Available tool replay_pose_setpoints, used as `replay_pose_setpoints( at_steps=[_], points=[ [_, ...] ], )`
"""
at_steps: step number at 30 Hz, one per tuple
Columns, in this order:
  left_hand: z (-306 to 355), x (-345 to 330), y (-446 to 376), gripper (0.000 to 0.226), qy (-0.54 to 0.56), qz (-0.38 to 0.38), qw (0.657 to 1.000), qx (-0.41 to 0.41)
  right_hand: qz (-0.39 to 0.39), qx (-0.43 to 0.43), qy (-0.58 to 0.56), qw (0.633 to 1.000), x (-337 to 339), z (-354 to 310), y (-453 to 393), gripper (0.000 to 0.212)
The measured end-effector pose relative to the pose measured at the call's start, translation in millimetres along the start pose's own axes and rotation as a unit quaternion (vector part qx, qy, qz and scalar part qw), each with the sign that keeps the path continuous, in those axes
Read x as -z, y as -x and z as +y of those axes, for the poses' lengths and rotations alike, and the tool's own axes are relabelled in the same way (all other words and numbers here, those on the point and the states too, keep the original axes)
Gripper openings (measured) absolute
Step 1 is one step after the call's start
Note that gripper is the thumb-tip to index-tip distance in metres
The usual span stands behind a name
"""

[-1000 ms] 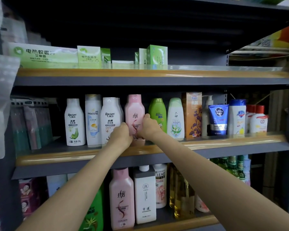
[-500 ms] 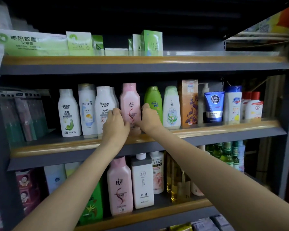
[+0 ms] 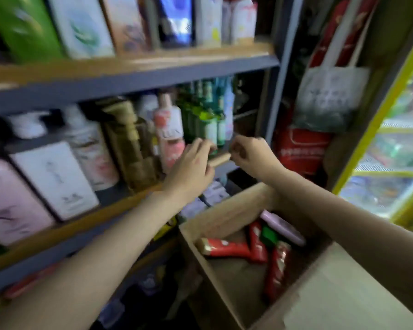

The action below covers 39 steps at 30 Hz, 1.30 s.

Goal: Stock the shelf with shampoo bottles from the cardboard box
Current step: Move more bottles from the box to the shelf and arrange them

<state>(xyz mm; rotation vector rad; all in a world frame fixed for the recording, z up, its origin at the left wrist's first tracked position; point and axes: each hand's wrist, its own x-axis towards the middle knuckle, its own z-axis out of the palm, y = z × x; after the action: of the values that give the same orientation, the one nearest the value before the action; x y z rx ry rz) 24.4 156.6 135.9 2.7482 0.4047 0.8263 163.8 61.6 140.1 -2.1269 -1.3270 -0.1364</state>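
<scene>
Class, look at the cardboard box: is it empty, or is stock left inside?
Not empty. The open cardboard box holds red bottles lying flat, plus a lilac bottle.
</scene>
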Motion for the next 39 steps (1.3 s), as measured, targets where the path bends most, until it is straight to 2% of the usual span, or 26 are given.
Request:
replay_pose_setpoints(
  at_steps=[2, 4, 6, 10, 13, 15, 19, 22, 25, 28, 30, 34, 37, 39],
  points=[
    [6.1, -51.0, 0.8, 0.039, 0.005, -0.096, 0.995, 0.005, -0.095, -0.098, 0.058, 0.989, -20.3, 67.7, 20.1, 0.020],
    [7.8, -94.8, 5.0, 0.045, -0.014, -0.202, 0.979, 0.018, -0.207, -0.187, 0.090, 0.956, -43.1, 122.8, 38.2, 0.024],
    [3.2, -130.2, 9.8, 0.048, -0.015, -0.278, 0.960, 0.027, -0.266, -0.225, 0.100, 0.932, -65.3, 160.9, 51.0, 0.029],
    [-12.8, -176.2, 13.1, 0.046, 0.005, -0.328, 0.942, 0.070, -0.301, -0.253, 0.084, 0.916, -114.7, 208.9, 56.6, 0.041],
    [-20.9, -195.5, 16.1, 0.041, 0.033, -0.348, 0.930, 0.110, -0.325, -0.257, 0.095, 0.905, -154.5, 242.7, 51.2, 0.062],
    [-25.9, -204.3, 20.7, 0.040, 0.051, -0.351, 0.925, 0.134, -0.330, -0.281, 0.098, 0.896, -168.6, 254.9, 49.6, 0.065],
    [-35.4, -209.1, 35.6, 0.037, 0.062, -0.359, 0.916, 0.167, -0.353, -0.245, 0.188, 0.883, -177.4, 259.2, 54.8, 0.046],
    [-37.0, -201.8, 38.0, 0.037, 0.060, -0.358, 0.916, 0.171, -0.406, -0.198, 0.201, 0.869, -160.5, 244.8, 51.7, 0.052],
    [-31.2, -184.9, 28.7, 0.042, 0.065, -0.343, 0.923, 0.161, -0.413, -0.137, 0.132, 0.891, -119.9, 210.1, 29.5, 0.045],
    [-15.7, -162.2, 18.1, 0.061, 0.090, -0.360, 0.914, 0.165, -0.379, -0.049, 0.068, 0.922, -74.6, 153.1, 2.8, 0.033],
    [-4.1, -137.8, 13.4, 0.059, 0.127, -0.333, 0.919, 0.171, -0.332, 0.004, 0.012, 0.943, -46.2, 107.4, -13.3, 0.027],
    [-4.5, -49.2, 6.7, 0.044, 0.149, -0.114, 0.964, 0.186, -0.233, 0.029, -0.121, 0.965, -2.5, 16.2, -37.0, 0.031],
    [-12.2, 43.3, 4.6, 0.055, 0.163, -0.034, 0.969, 0.182, -0.168, 0.047, -0.316, 0.932, 30.5, -56.3, -49.7, 0.019],
    [-14.1, 104.0, 2.2, 0.055, 0.164, 0.036, 0.973, 0.160, -0.174, 0.111, -0.354, 0.912, 53.0, -102.6, -56.5, 0.012]
  ],
)
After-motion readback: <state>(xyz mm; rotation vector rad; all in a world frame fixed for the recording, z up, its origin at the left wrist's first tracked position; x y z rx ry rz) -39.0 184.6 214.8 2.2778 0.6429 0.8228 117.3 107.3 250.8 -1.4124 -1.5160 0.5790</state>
